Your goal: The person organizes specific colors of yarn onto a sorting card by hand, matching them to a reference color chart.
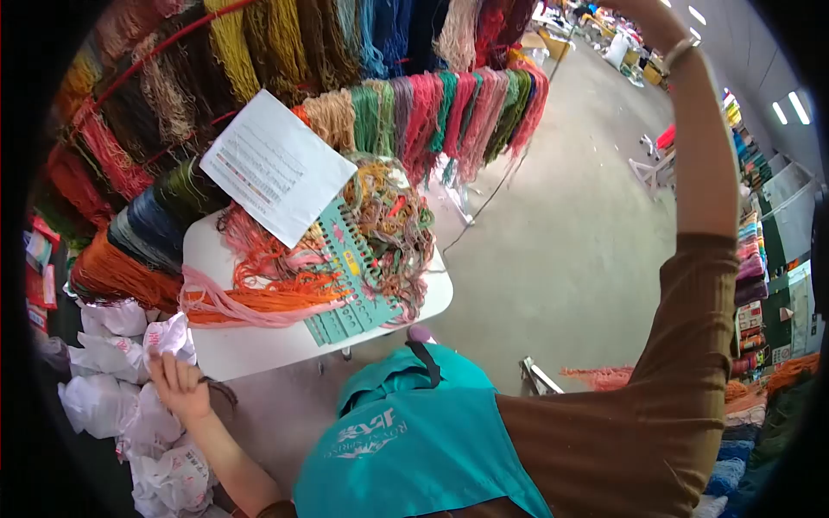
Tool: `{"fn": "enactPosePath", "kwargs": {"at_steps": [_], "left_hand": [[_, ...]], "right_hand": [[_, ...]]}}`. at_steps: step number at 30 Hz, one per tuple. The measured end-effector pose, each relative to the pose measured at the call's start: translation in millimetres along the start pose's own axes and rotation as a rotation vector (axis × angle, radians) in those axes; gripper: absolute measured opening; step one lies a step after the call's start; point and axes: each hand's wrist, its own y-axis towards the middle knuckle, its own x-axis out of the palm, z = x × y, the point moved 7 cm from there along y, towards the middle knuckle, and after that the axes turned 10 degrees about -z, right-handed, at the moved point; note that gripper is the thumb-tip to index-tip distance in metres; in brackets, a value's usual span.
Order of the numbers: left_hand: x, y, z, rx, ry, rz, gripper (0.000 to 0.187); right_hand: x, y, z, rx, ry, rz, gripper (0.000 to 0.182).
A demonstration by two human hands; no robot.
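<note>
My left hand (pixel 180 386) is low at the left, beside the near left corner of the white table (pixel 226 358) and in front of several white plastic bags (pixel 142 406). Its fingers are loosely bent and a little apart, with nothing seen in them. My right arm reaches up; my right hand (pixel 643 22) is at the top edge, its fingers cut off, a pale band (pixel 682 49) at the wrist. On the table lie orange thread skeins (pixel 259 306), a pink skein (pixel 224 302), mixed tangled threads (pixel 393 216), teal punched cards (pixel 358 298) and a printed sheet (pixel 276 164).
Coloured skeins (pixel 423 112) hang from rails behind the table, with a red rail (pixel 177 43) at upper left. A thin cord (pixel 496 190) runs down to the table's right side. More thread (pixel 730 475) is piled at lower right, near a metal stand foot (pixel 540 377).
</note>
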Motion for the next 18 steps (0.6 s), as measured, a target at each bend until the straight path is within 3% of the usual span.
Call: {"fn": "enactPosePath", "kwargs": {"at_steps": [1,2,3,4,5,9,10,12,13,15,18], "left_hand": [[16.0,17.7,-13.9,-0.045,0.008,-0.068,0.025],[30.6,33.8,-27.9,-0.082,0.053,-0.068,0.021],[55.9,52.0,-46.3,-0.123,0.100,-0.066,0.019],[64.1,64.0,-58.7,-0.139,0.233,0.006,0.013],[71.5,74.2,-70.6,-0.156,0.365,0.078,0.010],[162.0,113.5,-126.2,-0.226,0.741,-0.115,0.044],[176.8,116.0,-142.8,-0.269,0.742,-0.147,0.046],[199.8,118.3,-169.8,-0.355,0.746,-0.206,0.050],[201.0,115.8,-183.2,-0.435,0.713,-0.213,0.046],[201.7,110.9,-203.2,-0.566,0.608,-0.236,0.025],[177.3,102.0,-201.9,-0.628,0.692,-0.225,0.011]], "right_hand": [[35.8,14.2,-15.2,-0.077,0.156,0.060,0.018],[50.6,-1.3,-29.4,0.127,0.180,-0.017,0.019],[67.4,4.8,-21.8,0.114,0.206,-0.093,0.021],[90.9,6.2,-29.5,-0.008,0.338,-0.189,0.024],[115.2,2.0,-46.1,-0.123,0.323,-0.148,0.019],[217.7,-19.0,-115.0,-0.263,0.314,-0.411,0.016],[239.6,-28.3,-133.4,-0.258,0.377,-0.476,0.014],[271.0,-44.3,-158.5,-0.448,0.378,-0.422,0.014],[282.4,-50.4,-166.1,-0.508,0.449,-0.393,0.014],[295.0,-58.0,-171.9,-0.404,0.470,-0.471,0.013],[304.3,-60.1,-152.9,-0.305,0.502,-0.484,0.015]]}}
